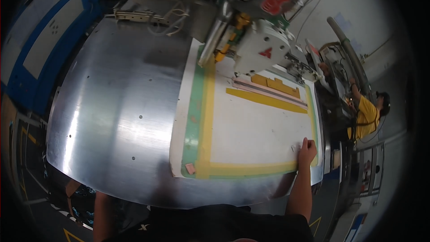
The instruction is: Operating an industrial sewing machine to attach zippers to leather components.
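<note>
My right hand [307, 152] is closed over the near right part of a framed white printing screen [260, 130]. Its fingers are curled together, and what they hold, if anything, is too small to make out. Small pale marks lie on the mesh just left of the fingers. Green and yellow tape [204, 125] lines the screen's edges. Toward its far side, a squeegee bar [268, 92] crosses the mesh beside a band of yellow ink [264, 100]. My left forearm [102, 217] reaches to the table's near left edge, where the hand is hidden.
A shiny metal table [143, 130] extends left of the screen. The printing machine's head [264, 47] hangs over the far side. Dark printed fabric [83, 201] sits below the table at left. A blue and white cabinet [49, 31] stands behind. At right, a person in yellow [367, 118] works.
</note>
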Demonstrator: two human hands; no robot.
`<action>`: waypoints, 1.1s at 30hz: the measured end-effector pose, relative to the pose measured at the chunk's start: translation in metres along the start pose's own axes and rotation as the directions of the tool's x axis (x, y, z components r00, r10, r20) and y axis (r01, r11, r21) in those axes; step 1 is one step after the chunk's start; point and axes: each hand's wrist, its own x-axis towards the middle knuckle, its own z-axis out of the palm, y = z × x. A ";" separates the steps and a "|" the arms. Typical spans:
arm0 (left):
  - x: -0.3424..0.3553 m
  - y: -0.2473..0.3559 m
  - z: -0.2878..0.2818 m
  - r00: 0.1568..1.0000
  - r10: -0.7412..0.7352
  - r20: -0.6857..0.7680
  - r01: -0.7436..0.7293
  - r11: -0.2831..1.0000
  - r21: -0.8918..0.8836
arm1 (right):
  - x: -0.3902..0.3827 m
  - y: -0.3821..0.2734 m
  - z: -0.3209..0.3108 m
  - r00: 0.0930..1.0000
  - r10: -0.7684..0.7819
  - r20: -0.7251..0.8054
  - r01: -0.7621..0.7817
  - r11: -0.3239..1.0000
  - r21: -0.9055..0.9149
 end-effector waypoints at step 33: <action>0.113 0.369 0.339 0.703 0.431 0.565 -0.681 0.636 0.362 | 0.029 -0.235 -0.036 0.706 -0.454 0.544 0.036 0.790 0.612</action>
